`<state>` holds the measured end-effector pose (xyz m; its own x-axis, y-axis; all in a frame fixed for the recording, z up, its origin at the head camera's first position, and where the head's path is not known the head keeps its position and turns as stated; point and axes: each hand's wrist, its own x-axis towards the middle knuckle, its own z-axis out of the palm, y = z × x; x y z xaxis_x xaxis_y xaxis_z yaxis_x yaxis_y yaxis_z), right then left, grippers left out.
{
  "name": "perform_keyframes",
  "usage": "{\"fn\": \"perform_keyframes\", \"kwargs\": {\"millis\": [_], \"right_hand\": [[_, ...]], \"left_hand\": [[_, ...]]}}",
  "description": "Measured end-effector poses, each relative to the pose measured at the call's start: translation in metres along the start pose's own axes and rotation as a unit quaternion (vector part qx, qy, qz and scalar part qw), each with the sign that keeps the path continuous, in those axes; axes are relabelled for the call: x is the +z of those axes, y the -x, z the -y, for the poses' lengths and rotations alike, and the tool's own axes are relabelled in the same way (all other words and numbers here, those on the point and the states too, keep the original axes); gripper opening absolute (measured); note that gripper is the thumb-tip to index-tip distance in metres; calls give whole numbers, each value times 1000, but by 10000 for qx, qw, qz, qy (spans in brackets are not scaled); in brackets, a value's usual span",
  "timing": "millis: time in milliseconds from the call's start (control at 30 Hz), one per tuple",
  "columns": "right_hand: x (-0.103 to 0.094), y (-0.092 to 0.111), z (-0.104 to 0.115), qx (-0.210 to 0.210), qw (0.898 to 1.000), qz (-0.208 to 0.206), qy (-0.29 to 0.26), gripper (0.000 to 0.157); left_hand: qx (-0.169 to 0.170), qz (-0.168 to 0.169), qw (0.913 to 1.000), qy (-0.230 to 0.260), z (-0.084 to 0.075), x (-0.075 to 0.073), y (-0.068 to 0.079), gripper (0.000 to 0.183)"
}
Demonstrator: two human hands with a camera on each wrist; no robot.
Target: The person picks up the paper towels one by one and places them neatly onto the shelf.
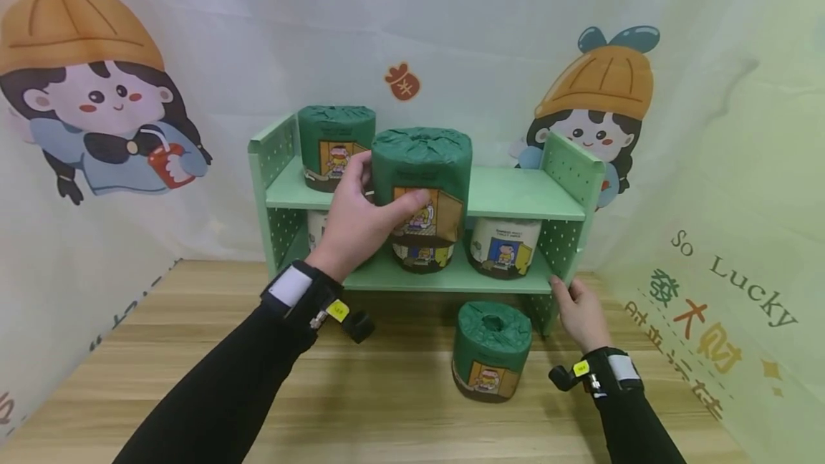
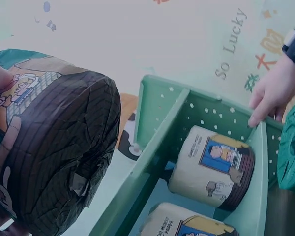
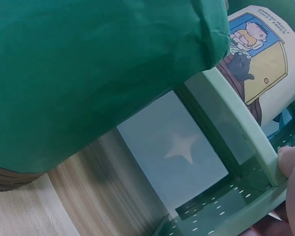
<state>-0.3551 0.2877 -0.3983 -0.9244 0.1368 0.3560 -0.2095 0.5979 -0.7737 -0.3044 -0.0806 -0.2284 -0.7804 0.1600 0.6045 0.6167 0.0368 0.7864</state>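
My left hand (image 1: 357,217) grips a green-wrapped toilet paper roll (image 1: 422,160), thumb across its printed front, fingers around its left side. It is held up before the upper tier of a green two-tier shelf (image 1: 528,195). In the left wrist view the roll's dark brown underside (image 2: 73,162) faces the camera. At the shelf's right side, my right hand (image 1: 583,313) pinches the side panel's front edge. A thumb (image 3: 292,160) shows there in the right wrist view. Another green roll (image 1: 335,138) stands at the upper tier's left end.
White-wrapped rolls stand on the lower tier: one at right (image 1: 505,245), others partly hidden behind the left hand and held roll. A further green roll (image 1: 493,349) stands upright on the wooden table (image 1: 361,407) before the shelf. Printed cloth (image 1: 470,56) hangs behind.
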Motion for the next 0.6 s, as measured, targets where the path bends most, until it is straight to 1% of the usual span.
{"fn": "perform_keyframes", "kwargs": {"millis": [100,200,267,500,600], "right_hand": [[0,-1,0,-20,10000,-40,29,48],[0,0,-1,-44,10000,-48,67,47],[1,0,-1,-41,10000,-39,81,48],[0,0,1,29,10000,-16,76,48],[-1,0,1,35,10000,5,66,49]], "left_hand": [[-59,-72,9995,-289,10,0,-10,82],[-174,-96,9982,-560,16,0,-15,89],[-242,-102,9976,-637,19,1,-17,91],[-447,-90,9959,-785,24,1,-22,96],[-644,-105,9924,-1044,23,0,-25,104]]}}
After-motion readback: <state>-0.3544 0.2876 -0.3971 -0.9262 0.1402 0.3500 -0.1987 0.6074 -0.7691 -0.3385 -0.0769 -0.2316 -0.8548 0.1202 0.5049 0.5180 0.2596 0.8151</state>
